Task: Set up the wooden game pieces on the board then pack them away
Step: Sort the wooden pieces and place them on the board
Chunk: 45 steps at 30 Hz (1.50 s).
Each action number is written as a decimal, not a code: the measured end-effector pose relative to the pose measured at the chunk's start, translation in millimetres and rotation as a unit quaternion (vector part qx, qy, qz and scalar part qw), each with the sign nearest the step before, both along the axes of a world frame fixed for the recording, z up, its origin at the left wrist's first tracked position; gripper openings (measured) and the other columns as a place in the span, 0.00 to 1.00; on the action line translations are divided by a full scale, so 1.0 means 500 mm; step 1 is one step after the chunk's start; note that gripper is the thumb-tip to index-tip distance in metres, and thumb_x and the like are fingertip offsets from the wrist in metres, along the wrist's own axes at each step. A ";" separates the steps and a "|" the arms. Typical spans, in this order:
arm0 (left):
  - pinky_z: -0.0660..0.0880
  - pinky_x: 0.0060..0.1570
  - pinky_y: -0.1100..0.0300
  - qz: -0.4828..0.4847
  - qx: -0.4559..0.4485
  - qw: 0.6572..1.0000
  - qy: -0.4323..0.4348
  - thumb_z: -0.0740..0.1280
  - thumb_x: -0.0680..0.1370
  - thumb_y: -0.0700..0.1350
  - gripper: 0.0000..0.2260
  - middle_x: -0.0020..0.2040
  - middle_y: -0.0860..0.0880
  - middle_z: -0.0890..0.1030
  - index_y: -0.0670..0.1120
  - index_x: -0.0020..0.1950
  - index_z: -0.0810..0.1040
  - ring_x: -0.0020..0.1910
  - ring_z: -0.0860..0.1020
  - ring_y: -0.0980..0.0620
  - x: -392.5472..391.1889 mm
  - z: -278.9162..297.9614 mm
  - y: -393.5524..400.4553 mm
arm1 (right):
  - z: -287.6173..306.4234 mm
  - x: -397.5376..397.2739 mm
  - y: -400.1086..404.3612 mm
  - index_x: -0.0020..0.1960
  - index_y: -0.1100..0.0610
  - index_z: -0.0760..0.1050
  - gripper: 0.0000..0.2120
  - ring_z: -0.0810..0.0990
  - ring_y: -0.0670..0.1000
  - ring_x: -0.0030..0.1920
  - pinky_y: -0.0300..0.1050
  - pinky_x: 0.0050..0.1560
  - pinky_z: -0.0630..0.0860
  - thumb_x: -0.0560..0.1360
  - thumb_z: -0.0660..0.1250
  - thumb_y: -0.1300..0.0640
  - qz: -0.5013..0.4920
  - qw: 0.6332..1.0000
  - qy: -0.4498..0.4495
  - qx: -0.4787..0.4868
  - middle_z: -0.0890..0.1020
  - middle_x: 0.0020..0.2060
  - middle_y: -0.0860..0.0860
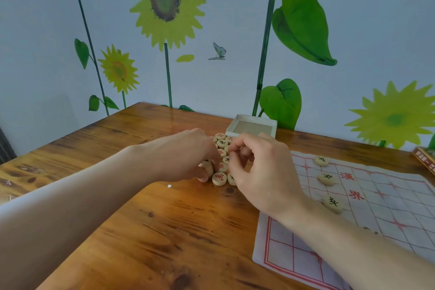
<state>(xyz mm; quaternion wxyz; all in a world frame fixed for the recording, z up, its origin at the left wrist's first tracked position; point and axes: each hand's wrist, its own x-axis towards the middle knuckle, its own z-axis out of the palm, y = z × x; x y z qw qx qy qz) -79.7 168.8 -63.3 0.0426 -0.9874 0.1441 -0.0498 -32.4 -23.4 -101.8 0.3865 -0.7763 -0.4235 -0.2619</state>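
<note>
From the head camera, a pile of round wooden pieces lies on the brown table, just in front of a small white box that sits open. Both hands are down in the pile. The left hand has its fingers curled down, and it seems to hold a little stack of pieces against the table at its fingertips. The right hand has its fingers bent in over the pile too, but I cannot tell if it has a piece pinched or is only touching them (the fingers hide that part).

To the right lies the board, a thin sheet with red lines. Three pieces with black marks already sit on it in a row; the nearest one is just beside the right wrist.

The job looks early: most pieces are off the board. To do this step well, I think it helps to pick out one piece at a time, read its mark, and lift it straight up so the pile does not scatter. Set it right where two lines cross, and keep the wrist high so it does not bump the row.
</note>
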 end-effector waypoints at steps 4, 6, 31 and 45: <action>0.77 0.51 0.54 0.017 0.001 1.000 0.015 0.75 0.75 0.53 0.13 0.44 0.61 0.76 0.58 0.59 0.82 0.45 0.72 0.58 -0.002 0.008 -0.004 | -0.005 0.001 0.000 0.44 0.49 0.80 0.04 0.76 0.44 0.39 0.46 0.39 0.76 0.75 0.67 0.51 -0.004 1.000 0.014 -0.021 0.78 0.33 0.41; 0.78 0.50 0.51 0.023 0.009 0.999 0.023 0.75 0.75 0.51 0.12 0.44 0.59 0.78 0.57 0.57 0.83 0.47 0.77 0.55 -0.003 0.012 -0.012 | -0.010 0.002 -0.001 0.45 0.48 0.80 0.03 0.77 0.44 0.39 0.46 0.39 0.77 0.75 0.68 0.51 -0.006 0.999 0.023 -0.026 0.78 0.35 0.42; 0.70 0.46 0.61 0.010 0.025 0.998 0.054 0.70 0.80 0.50 0.07 0.50 0.51 0.78 0.48 0.55 0.81 0.44 0.72 0.55 -0.006 0.004 -0.071 | -0.019 0.013 -0.010 0.46 0.48 0.80 0.02 0.77 0.43 0.32 0.40 0.33 0.74 0.76 0.69 0.53 -0.087 0.992 0.077 -0.041 0.78 0.30 0.42; 0.78 0.50 0.53 -0.013 -0.022 1.000 0.015 0.64 0.82 0.43 0.05 0.50 0.54 0.76 0.52 0.55 0.77 0.48 0.77 0.52 0.019 -0.016 -0.094 | -0.013 0.034 -0.018 0.53 0.48 0.74 0.12 0.77 0.44 0.36 0.45 0.35 0.74 0.82 0.58 0.64 -0.148 0.957 0.235 0.078 0.78 0.35 0.45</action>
